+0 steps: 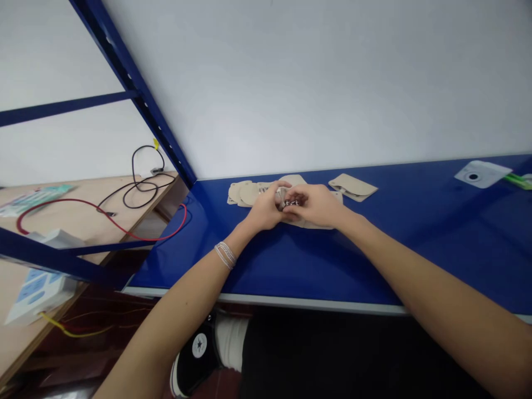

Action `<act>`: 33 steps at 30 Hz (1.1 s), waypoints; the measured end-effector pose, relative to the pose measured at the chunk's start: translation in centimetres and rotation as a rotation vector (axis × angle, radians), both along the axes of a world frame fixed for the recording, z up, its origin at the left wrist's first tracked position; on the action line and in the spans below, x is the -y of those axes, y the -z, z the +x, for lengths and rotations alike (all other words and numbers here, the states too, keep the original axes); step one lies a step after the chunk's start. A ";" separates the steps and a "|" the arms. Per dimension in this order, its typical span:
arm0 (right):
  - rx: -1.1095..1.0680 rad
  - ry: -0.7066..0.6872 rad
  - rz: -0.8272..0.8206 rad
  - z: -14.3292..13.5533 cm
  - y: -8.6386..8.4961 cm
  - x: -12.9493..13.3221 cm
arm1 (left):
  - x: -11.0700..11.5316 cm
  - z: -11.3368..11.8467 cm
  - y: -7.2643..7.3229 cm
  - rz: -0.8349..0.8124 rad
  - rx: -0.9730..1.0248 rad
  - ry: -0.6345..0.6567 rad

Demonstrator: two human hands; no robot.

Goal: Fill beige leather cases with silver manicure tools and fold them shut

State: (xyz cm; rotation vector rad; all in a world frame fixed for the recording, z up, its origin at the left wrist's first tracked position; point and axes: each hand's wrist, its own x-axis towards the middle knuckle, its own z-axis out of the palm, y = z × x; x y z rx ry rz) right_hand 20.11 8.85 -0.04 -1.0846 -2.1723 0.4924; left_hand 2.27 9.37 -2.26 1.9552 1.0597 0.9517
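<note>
My left hand [267,208] and my right hand [318,205] meet low over the blue shelf [266,260]. Between their curled fingers sit small shiny metal pieces [291,203], too small to name exactly. My right fingers are closed on these. My left fingers curve around a pale item [281,194], mostly hidden by the hand. To the left of my hands lie overlapping cream flat pieces [246,193] with rounded ends. Another cream piece [294,179] shows behind my fingers, and more cream material lies partly covered beneath my right hand. Farther right rests a folded cream piece [353,186].
A whitish packet with a dark round mark [474,176] lies at the far right beside a green item [517,180]. A white wall [316,83] rises behind. At left are a blue metal frame [137,88], a red cable [120,226], a black cable [143,188] and a power strip [41,296].
</note>
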 end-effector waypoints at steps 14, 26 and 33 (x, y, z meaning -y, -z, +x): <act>-0.438 -0.005 -0.431 0.9 2.0 -1.8 | -0.6 -0.6 0.1 -0.148 0.060 0.189; -0.567 0.070 -0.547 0.9 2.4 -2.4 | -1.2 -1.0 0.4 -0.293 0.151 0.325; -0.596 0.072 -0.604 1.0 2.7 -2.8 | -1.2 -1.0 0.1 -0.327 0.136 0.296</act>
